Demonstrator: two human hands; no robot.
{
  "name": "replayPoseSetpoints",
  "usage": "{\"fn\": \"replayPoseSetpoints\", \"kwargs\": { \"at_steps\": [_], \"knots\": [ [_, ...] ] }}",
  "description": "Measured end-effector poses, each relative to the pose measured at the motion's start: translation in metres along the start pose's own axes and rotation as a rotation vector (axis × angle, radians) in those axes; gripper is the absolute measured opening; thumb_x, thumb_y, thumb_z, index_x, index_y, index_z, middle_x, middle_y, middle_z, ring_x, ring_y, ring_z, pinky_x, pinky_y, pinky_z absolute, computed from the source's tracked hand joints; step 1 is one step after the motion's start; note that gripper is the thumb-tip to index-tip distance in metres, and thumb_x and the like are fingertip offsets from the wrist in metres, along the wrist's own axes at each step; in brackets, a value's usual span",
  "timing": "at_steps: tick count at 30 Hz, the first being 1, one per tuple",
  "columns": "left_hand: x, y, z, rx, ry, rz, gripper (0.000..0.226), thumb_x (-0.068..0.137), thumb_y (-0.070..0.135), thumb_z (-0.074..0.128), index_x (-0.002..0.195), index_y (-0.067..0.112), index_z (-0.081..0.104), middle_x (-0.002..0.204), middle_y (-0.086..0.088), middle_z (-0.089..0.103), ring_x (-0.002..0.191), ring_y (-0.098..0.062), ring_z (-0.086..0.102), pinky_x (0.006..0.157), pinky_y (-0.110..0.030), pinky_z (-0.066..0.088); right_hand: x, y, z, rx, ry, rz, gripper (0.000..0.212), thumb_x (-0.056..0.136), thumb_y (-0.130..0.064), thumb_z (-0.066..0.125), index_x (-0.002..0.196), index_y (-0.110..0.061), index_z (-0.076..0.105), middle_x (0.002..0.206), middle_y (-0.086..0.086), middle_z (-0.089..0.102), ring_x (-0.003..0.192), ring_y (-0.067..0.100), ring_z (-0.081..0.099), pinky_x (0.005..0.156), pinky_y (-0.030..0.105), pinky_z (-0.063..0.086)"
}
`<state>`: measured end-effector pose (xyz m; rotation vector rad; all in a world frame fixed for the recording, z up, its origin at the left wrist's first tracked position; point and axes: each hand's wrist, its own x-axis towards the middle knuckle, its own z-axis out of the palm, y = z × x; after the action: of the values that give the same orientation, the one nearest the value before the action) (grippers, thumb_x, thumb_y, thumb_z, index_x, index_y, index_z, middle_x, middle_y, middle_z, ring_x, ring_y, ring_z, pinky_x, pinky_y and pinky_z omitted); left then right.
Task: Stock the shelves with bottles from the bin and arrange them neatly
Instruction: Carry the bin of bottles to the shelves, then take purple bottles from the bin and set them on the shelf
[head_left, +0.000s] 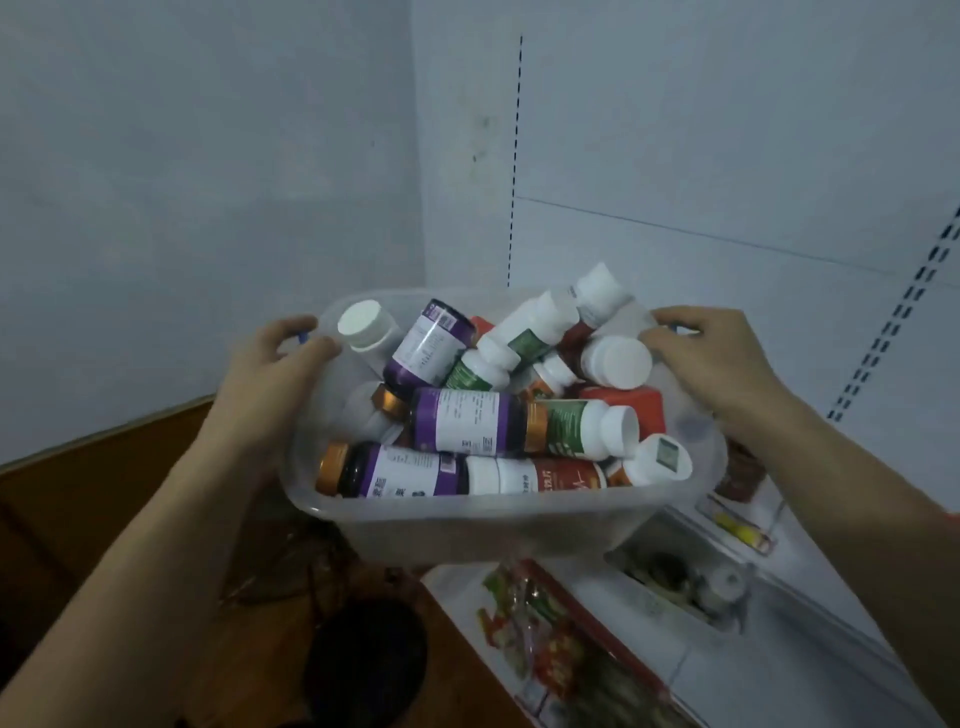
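A clear plastic bin hangs in the air in front of me, held by both hands. My left hand grips its left rim, fingers curled over the edge. My right hand grips the right rim the same way. Inside lie several bottles in a jumble: dark ones with purple labels and copper caps, white ones with green labels, and white-capped ones with red labels. All lie on their sides or tilted.
White shelving with slotted uprights fills the right and back. A lower shelf below the bin holds colourful packets and small items. A brown wooden floor and a dark round object lie at lower left.
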<state>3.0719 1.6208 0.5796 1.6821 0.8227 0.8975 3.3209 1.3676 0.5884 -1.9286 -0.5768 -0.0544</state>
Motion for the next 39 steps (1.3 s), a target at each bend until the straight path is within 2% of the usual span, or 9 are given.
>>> {"fn": "replayPoseSetpoints", "kwargs": {
  "at_steps": [4,9,13,16,22,25,30,34,39],
  "knots": [
    [0.097,0.019,0.021,0.012,0.062,0.078,0.043,0.093,0.026,0.063,0.135,0.021,0.058,0.126,-0.006,0.057,0.088,-0.006,0.055,0.068,-0.022,0.042,0.100,-0.023,0.034,-0.025,-0.012,-0.015,0.015,0.084,-0.026,0.067,0.073,-0.035,0.072,0.086,-0.019,0.070,0.079,0.010,0.064,0.073,0.028,0.052],
    [0.191,0.014,0.053,-0.020,0.104,0.091,0.043,0.094,0.026,0.062,0.135,0.017,0.058,0.123,-0.004,0.056,0.087,-0.004,0.053,0.067,-0.023,0.042,0.214,-0.024,0.079,-0.011,-0.059,-0.046,0.010,0.083,-0.024,0.067,0.083,-0.025,0.077,0.084,-0.008,0.071,0.068,0.012,0.055,0.064,0.027,0.043],
    [0.243,-0.001,0.087,-0.057,0.150,0.046,0.043,0.093,0.024,0.062,0.134,0.014,0.059,0.127,-0.009,0.059,0.099,-0.019,0.059,0.077,-0.029,0.047,0.295,-0.011,0.111,-0.018,-0.140,-0.017,0.011,0.083,-0.025,0.069,0.087,-0.020,0.078,0.084,0.003,0.069,0.062,0.015,0.049,0.058,0.028,0.040],
    [0.275,-0.021,0.121,-0.094,0.184,-0.033,0.045,0.095,0.021,0.058,0.140,0.013,0.053,0.130,-0.008,0.055,0.090,-0.011,0.055,0.068,-0.023,0.043,0.350,0.002,0.143,-0.147,-0.233,0.001,0.022,0.083,-0.032,0.068,0.092,-0.012,0.075,0.078,0.005,0.063,0.056,0.017,0.046,0.051,0.026,0.036],
    [0.301,-0.062,0.178,-0.202,0.233,-0.142,0.056,0.095,0.024,0.060,0.148,0.025,0.038,0.134,-0.003,0.046,0.117,-0.022,0.053,0.093,-0.039,0.049,0.429,0.030,0.198,-0.437,-0.459,0.030,0.040,0.088,-0.043,0.060,0.118,-0.016,0.064,0.107,0.008,0.066,0.087,0.025,0.062,0.069,0.034,0.052],
    [0.307,-0.074,0.195,-0.262,0.230,-0.191,0.063,0.092,0.026,0.064,0.149,0.029,0.036,0.137,-0.003,0.049,0.121,-0.024,0.056,0.102,-0.050,0.050,0.451,0.036,0.215,-0.511,-0.466,0.013,0.045,0.090,-0.048,0.058,0.122,-0.016,0.062,0.113,0.007,0.063,0.094,0.023,0.059,0.065,0.029,0.046],
    [0.311,-0.075,0.223,-0.260,0.258,-0.140,0.064,0.091,0.014,0.066,0.148,0.022,0.038,0.113,0.015,0.049,0.116,-0.013,0.052,0.098,-0.035,0.047,0.473,0.046,0.230,-0.597,-0.478,0.000,0.050,0.090,-0.052,0.056,0.121,-0.013,0.063,0.116,0.008,0.067,0.096,0.023,0.063,0.073,0.033,0.050],
    [0.321,-0.075,0.236,-0.242,0.257,-0.156,0.073,0.089,0.009,0.067,0.152,0.023,0.033,0.140,0.003,0.051,0.129,-0.019,0.051,0.109,-0.046,0.046,0.481,0.053,0.232,-0.638,-0.485,0.014,0.048,0.094,-0.046,0.054,0.127,-0.012,0.061,0.123,0.010,0.065,0.102,0.027,0.062,0.080,0.035,0.050],
    [0.320,-0.076,0.245,-0.262,0.341,-0.166,0.076,0.089,0.005,0.065,0.154,0.023,0.030,0.149,0.000,0.045,0.136,-0.018,0.046,0.112,-0.043,0.043,0.477,0.047,0.236,-0.733,-0.494,-0.042,0.046,0.102,-0.040,0.046,0.137,-0.012,0.056,0.132,0.012,0.061,0.110,0.028,0.058,0.085,0.034,0.045]
  ]
}}
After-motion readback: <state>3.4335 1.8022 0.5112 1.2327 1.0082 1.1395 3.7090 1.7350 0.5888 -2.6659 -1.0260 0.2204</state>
